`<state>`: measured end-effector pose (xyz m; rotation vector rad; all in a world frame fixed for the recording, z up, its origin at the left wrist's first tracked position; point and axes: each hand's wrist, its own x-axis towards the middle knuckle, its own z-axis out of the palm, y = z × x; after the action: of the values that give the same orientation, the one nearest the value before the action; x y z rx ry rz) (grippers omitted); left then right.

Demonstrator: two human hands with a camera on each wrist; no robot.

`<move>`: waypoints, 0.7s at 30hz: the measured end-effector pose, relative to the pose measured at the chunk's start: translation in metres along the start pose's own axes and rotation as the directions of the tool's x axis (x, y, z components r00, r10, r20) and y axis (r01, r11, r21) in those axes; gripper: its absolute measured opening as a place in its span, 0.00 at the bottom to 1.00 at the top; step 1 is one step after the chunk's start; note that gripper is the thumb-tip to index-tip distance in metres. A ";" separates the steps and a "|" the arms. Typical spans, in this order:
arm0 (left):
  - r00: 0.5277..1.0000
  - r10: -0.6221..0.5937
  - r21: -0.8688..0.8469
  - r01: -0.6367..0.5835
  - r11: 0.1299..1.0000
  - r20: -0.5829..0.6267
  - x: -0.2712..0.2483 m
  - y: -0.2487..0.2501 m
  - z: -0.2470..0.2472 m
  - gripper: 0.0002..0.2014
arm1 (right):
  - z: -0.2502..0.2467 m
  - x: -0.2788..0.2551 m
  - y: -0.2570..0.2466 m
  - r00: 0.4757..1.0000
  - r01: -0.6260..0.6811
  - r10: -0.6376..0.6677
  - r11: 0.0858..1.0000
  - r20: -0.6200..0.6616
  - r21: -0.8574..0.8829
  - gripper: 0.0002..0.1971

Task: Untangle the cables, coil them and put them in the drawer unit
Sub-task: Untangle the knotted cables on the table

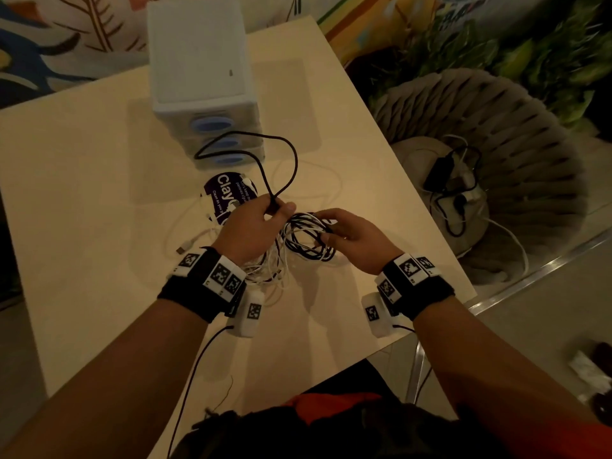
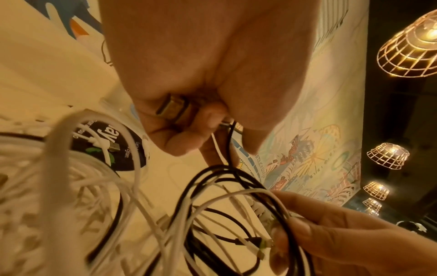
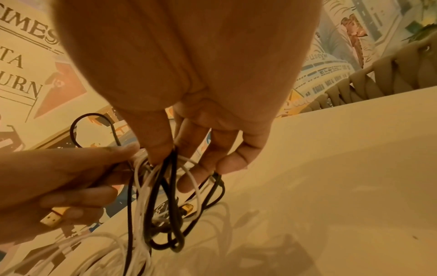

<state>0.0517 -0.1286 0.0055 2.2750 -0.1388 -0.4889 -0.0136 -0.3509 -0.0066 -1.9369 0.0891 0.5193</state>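
Tangle of black and white cables, bunched between the two hands, lifted just above the table. Loops hanging below the fingers, the lower white strands trailing onto the tabletop under the left wrist. Black cable rising out of the left fingers, arching away toward the drawer unit and crossing in front of its blue-handled drawers; whether touching them, cannot tell.

Left hand: fingers curled, thumb and forefinger pinched on the black cable near its end. Metal USB plug tucked in the curl of the fingers, seen from the left wrist. The same plug poking out below those fingers in the right wrist view.

Right hand: thumb and fingertips closed on the top of the bundle, black and white loops dangling beneath them. Outer fingers slightly bent, spread a little apart from the pinch.

Beyond the left fingers, flat on the table: round dark sticker with white lettering, partly covered by white cable. A loose white cable end with a plug lying just left of the left wrist.

Drawer unit standing well beyond both hands at the far side of the table, all drawers closed.

Off the table edge, right of the right hand: grey ribbed seat with another heap of black and white leads on it. Marker-tagged bands on both wrists.
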 end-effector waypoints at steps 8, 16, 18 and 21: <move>0.993 0.071 -0.050 -0.066 0.997 0.099 -0.005 -0.010 -0.003 0.15 | -0.003 -0.004 -0.010 0.999 -0.006 0.010 0.997 -0.044 0.072 0.08; 0.998 0.030 -0.089 -0.024 0.996 0.061 -0.010 -0.015 0.000 0.04 | 0.000 -0.003 -0.011 0.993 0.028 -0.031 0.999 -0.114 -0.026 0.08; 0.999 0.012 -0.093 -0.008 0.996 0.045 -0.011 -0.017 0.002 0.07 | 0.000 -0.004 -0.014 0.988 0.048 -0.062 0.994 -0.141 -0.101 0.07; 1.000 -0.005 -0.114 0.008 0.993 0.029 -0.015 -0.016 0.002 0.08 | 0.000 -0.007 -0.018 0.978 0.070 -0.115 0.967 -0.173 -0.245 0.07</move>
<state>0.0360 -0.1153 -0.0029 2.1577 -0.1152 -0.5200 -0.0150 -0.3445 0.0118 -2.2107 0.0571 0.2951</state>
